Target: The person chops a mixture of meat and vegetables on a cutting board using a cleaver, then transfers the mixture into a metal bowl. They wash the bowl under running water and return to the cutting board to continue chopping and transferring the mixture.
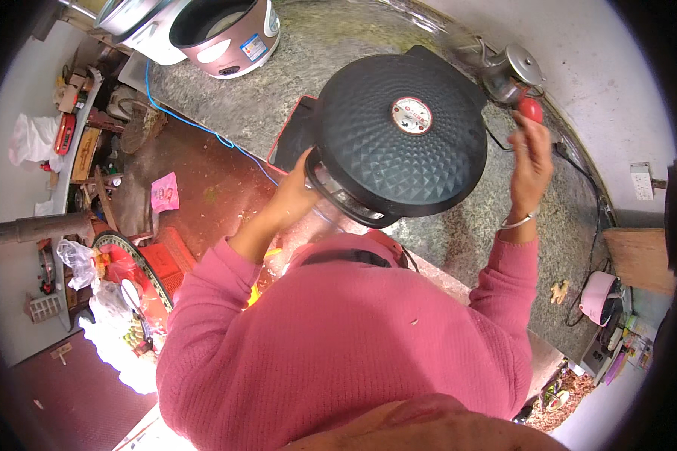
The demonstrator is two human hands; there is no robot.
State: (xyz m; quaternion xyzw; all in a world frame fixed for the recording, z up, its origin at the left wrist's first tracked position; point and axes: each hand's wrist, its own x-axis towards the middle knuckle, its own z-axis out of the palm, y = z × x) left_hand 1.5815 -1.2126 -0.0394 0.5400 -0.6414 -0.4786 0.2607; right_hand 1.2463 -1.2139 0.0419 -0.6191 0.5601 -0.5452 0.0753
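A round black electric griddle (368, 169), with a faceted pattern on its top and a round silver-and-red label in the middle, is in front of me over the counter. My left hand (297, 189) is closed on its side handle at the near left edge, and some of the fingers are hidden behind it. To the right of the griddle, my raised right hand (530, 161) has its fingers pinched at a small red rounded thing (530, 110), whose kind I cannot make out. Just beyond that stands a metal kettle (513, 71).
Under the griddle's left side shows a flat black plate with a red edge (293, 135). A pinkish-brown rice cooker (229, 45) stands open at the far left of the stone counter (496, 248). A blue cord (180, 116) hangs along the left edge. Ginger (559, 292) lies near a pink appliance (598, 297).
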